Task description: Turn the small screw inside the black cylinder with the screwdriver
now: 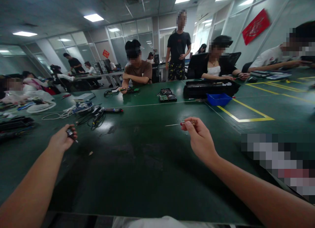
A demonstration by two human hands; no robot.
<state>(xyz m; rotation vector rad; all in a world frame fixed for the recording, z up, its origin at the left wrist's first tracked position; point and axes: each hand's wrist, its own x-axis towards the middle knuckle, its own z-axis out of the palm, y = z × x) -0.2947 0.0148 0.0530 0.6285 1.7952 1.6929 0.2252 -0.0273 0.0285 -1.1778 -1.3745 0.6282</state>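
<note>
My right hand is closed round the handle of a screwdriver, held above the green table. Its thin metal shaft points left, and the handle shows red near the shaft. On the other side, my left hand grips a small dark object with a short metal tip; its exact kind is not clear. The tip points down towards the right. A small pale scrap lies on the table just right of that hand. The two hands are well apart, and the screwdriver touches nothing but my right hand.
On the green table, a heap of cables lies beyond my left hand. Hard drives, a blue bin and a long black case are further back. Several people sit opposite; a pixelated item lies at right.
</note>
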